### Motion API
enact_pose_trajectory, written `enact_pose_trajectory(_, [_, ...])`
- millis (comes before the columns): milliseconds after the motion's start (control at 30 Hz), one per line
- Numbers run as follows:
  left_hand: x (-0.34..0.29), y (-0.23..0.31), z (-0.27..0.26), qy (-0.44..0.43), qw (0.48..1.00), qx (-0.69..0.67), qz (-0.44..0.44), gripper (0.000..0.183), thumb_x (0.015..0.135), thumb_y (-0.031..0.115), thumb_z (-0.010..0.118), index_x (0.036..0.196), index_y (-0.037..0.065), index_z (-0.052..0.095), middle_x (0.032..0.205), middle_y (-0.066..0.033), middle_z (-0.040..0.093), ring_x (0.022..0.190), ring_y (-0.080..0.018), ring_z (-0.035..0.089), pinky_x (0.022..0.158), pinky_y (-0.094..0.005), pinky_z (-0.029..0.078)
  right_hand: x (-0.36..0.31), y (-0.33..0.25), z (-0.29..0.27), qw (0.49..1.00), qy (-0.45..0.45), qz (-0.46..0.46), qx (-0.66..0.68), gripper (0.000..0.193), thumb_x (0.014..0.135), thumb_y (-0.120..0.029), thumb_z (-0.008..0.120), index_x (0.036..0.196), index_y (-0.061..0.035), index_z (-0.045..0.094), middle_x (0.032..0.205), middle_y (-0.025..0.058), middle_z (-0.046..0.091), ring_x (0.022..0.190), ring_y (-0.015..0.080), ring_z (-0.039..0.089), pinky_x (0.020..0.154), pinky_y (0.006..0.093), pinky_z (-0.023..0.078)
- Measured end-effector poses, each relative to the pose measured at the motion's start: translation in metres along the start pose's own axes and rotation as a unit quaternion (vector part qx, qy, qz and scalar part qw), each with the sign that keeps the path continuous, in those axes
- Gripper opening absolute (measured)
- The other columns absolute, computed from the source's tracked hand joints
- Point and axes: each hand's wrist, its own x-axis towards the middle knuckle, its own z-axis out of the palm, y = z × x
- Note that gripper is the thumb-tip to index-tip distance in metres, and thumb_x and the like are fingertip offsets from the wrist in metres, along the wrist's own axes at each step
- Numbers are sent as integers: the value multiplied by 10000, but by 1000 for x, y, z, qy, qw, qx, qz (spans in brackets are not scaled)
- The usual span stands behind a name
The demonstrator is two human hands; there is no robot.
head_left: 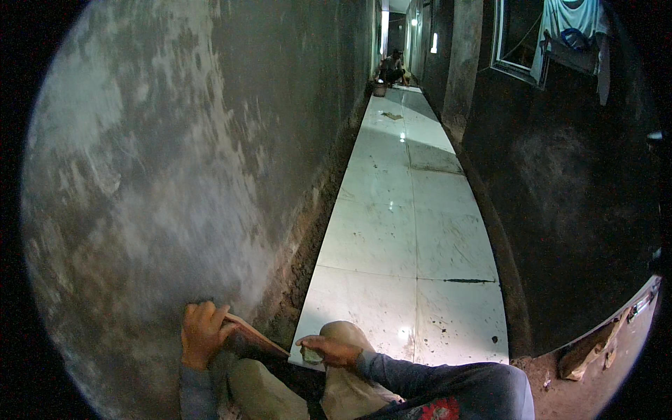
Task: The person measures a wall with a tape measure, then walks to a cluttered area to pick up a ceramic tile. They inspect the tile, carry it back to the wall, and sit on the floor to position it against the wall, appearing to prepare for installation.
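At the lower left, my left hand is closed over the upper corner of a tilted flat tile with a reddish-brown edge. The tile slants down to the right, and its lower end comes to the near corner of the white laid floor tiles. Most of its face is dark or hidden by my legs. My right hand, in front of my knee, is closed on a small pale greenish block-like thing whose kind I cannot make out.
A tall grey plastered wall rises on the left, with a dirt strip along its foot. A dark wall with a window and hanging cloth stands right. Far down the passage a person crouches by a bucket. Brown scrap lies lower right.
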Motion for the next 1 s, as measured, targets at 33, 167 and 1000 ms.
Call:
enact_pose_trajectory(33, [0, 0, 1, 7, 1000, -8, 2, 527, 741, 418, 859, 1102, 56, 733, 888, -89, 577, 829, -298, 584, 785, -441, 438, 0, 0, 0, 1000, 10, 9, -16, 432, 1106, -414, 560, 1379, -87, 626, 1249, 36, 602, 1130, 166, 544, 1003, 293, 449])
enact_pose_trajectory(167, [-2, -4, 7, 10, 1000, -20, -3, 504, 765, 425, 841, 1132, 96, 734, 929, -109, 576, 876, -352, 587, 807, -489, 470, -5, 3, -1, 994, 15, 77, 76, 413, 1115, -404, 550, 1350, -78, 641, 1164, 16, 630, 1045, 123, 567, 943, 305, 492])
enact_pose_trajectory(1000, [4, -20, -19, -113, 958, -255, 69, 261, 901, 375, 776, 986, 136, 717, 797, -71, 629, 678, -261, 606, 705, -487, 509, -145, -116, 47, 999, -22, -19, 35, 535, 1096, -312, 573, 1564, -75, 464, 1505, 115, 526, 1344, 211, 492, 1123, 358, 399])
